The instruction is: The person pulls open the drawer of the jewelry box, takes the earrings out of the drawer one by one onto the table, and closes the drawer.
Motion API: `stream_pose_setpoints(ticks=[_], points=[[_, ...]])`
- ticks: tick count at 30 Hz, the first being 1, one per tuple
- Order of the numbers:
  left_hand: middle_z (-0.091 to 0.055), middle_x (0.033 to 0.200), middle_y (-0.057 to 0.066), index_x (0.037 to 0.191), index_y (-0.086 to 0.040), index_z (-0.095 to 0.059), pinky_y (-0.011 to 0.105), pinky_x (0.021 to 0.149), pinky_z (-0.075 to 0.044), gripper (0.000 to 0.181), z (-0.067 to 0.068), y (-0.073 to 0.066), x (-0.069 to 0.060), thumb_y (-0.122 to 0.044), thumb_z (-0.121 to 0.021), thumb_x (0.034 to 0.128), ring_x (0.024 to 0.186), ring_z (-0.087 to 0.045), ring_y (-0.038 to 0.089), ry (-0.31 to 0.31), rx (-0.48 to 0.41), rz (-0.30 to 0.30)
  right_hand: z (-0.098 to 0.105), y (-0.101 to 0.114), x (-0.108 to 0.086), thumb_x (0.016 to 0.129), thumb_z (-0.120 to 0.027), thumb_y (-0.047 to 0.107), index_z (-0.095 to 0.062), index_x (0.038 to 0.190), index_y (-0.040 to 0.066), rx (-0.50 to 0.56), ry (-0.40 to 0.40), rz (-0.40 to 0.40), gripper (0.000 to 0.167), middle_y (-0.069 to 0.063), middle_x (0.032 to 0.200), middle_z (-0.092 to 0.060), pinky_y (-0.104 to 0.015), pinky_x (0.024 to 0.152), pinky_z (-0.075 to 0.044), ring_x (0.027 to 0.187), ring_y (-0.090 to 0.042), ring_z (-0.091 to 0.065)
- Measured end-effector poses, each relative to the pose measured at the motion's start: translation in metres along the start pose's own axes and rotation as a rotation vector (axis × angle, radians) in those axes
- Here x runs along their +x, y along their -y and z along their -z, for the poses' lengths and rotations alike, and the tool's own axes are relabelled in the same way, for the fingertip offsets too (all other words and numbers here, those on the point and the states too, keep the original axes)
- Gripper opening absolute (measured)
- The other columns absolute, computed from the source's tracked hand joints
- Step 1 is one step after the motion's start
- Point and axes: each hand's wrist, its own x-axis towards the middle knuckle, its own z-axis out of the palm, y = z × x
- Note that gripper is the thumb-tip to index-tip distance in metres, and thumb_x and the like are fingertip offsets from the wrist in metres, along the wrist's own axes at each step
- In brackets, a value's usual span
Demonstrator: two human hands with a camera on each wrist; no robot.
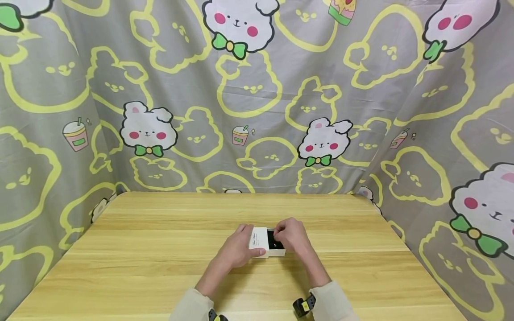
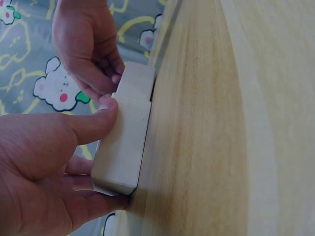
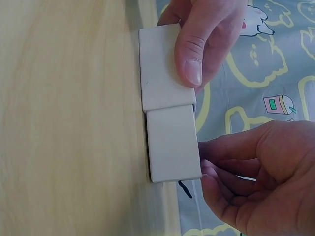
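A small white slide-out box (image 1: pixel 259 243) with dark printing on its lid lies on the table, its drawer (image 1: pixel 277 252) pulled out to the right. Black lining (image 1: pixel 271 236) shows inside the drawer, with a tiny shiny piece on it. My left hand (image 1: pixel 237 247) grips the box's outer sleeve (image 2: pixel 125 142), thumb along the near side. Over the open drawer, my right hand (image 1: pixel 292 235) has its fingers bent down at the black lining; whether they pinch something is hidden. A short black tab (image 3: pixel 185 189) sticks out past the drawer's end in the right wrist view.
The wooden table (image 1: pixel 160 285) spreads around the box on all sides. Behind it and at both sides hangs a grey curtain (image 1: pixel 273 102) with cartoon prints. Black devices (image 1: pixel 304 306) are strapped at the wrists.
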Motion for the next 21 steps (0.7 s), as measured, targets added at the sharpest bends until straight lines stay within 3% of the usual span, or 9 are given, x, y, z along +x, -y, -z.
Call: stream_pose_setpoints(ticks=[12,21], points=[[-0.053,0.140,0.019,0.145,0.006,-0.045,0.042,0.088,-0.050,0.080,0.001,0.000,-0.001,-0.036,-0.081,0.0872,0.097,-0.056,0.023,-0.006,0.002,-0.006,0.007,-0.001,0.001,0.074,-0.071,-0.002,-0.074,0.068,0.009,0.015,-0.022,-0.018,0.013,0.003,0.069,-0.069,-0.031,0.069,-0.048,0.071,-0.014,-0.056],[-0.051,0.142,0.020,0.145,0.007,-0.044,0.046,0.094,-0.051,0.081,0.001,-0.001,-0.001,-0.036,-0.081,0.0869,0.103,-0.057,0.025,-0.005,-0.005,-0.012,0.014,-0.003,0.002,0.077,-0.071,-0.004,-0.074,0.073,0.006,0.060,-0.012,-0.058,0.011,0.002,0.069,-0.069,-0.027,0.059,-0.046,0.064,-0.012,-0.057]])
